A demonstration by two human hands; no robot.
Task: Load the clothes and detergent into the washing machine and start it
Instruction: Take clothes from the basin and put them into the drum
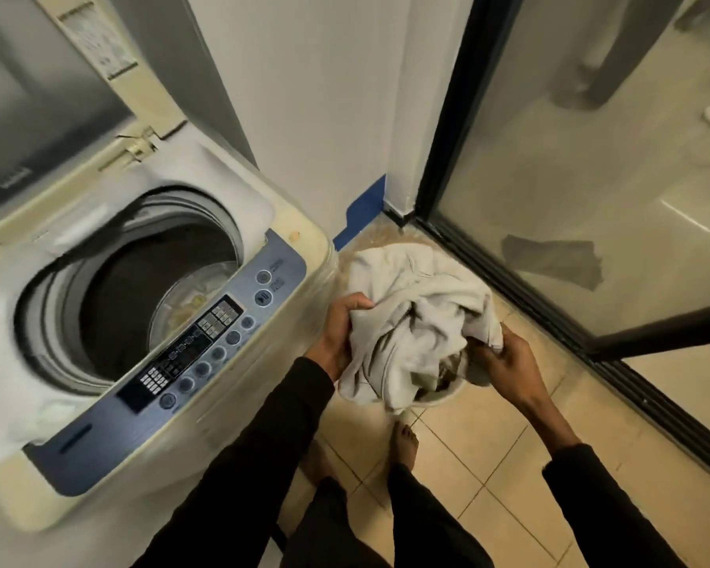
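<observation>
A top-loading washing machine [296,256] stands at the left with its lid [58,96] raised. Its drum [148,297] is dark and looks mostly empty, with a pale patch at the bottom. A blue control panel [206,354] runs along its front edge. To the right of the machine, a bundle of white clothes [419,321] hangs over a pale bucket [447,397] on the floor. My left hand [341,334] grips the bundle's left side. My right hand [505,358] grips its lower right corner. No detergent is in view.
A white wall corner with blue tape [365,207] lies behind the bundle. A black-framed glass door [509,260] runs along the right. My bare foot [404,440] stands on the beige tiled floor [488,453] below the bucket.
</observation>
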